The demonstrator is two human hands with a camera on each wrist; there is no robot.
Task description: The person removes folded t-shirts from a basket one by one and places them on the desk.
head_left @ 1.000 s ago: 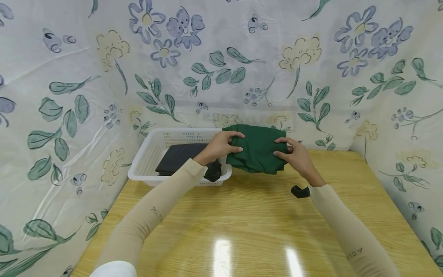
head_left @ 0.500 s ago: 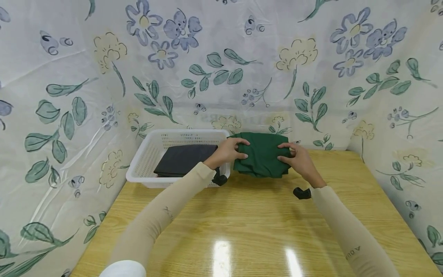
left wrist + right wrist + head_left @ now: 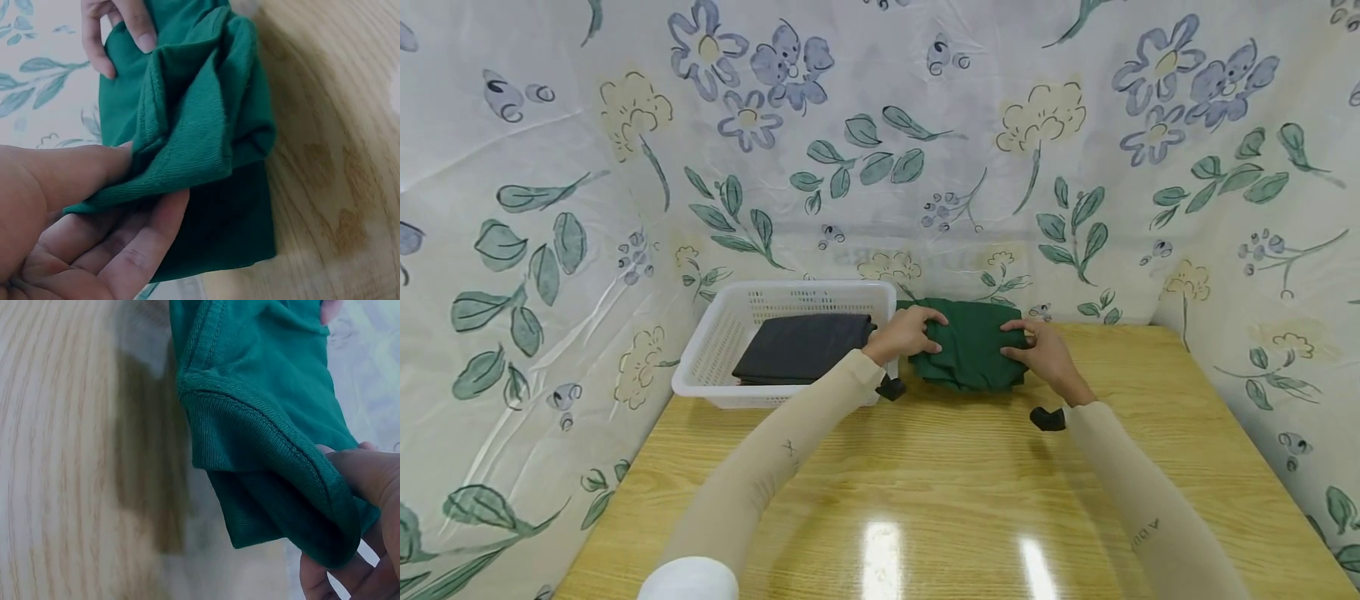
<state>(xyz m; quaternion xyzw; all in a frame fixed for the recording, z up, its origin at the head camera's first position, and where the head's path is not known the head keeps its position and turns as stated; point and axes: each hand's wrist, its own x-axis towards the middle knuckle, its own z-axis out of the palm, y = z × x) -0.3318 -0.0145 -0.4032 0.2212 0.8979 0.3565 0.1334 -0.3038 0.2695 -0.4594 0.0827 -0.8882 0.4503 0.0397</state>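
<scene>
A folded green shirt [image 3: 973, 346] is held low over the table, just right of the basket. My left hand [image 3: 904, 333] pinches its left edge. In the left wrist view the thumb lies on top of a fabric layer and the fingers go underneath. My right hand [image 3: 1047, 354] grips the opposite edge. The right wrist view shows a ribbed, stitched band [image 3: 269, 434] curving between that thumb and fingers, with a loop of cloth drooping below. Part of the shirt's underside is hidden.
A white perforated basket [image 3: 715, 391] stands at the back left, with a folded dark cloth [image 3: 797, 346] inside. The wooden table [image 3: 955, 483] extends towards me. Floral fabric [image 3: 865, 217] hangs behind and along both sides.
Both hands have lowered the green shirt towards the table and drawn it slightly nearer. The left hand has also shifted right, away from over the basket's rim.
</scene>
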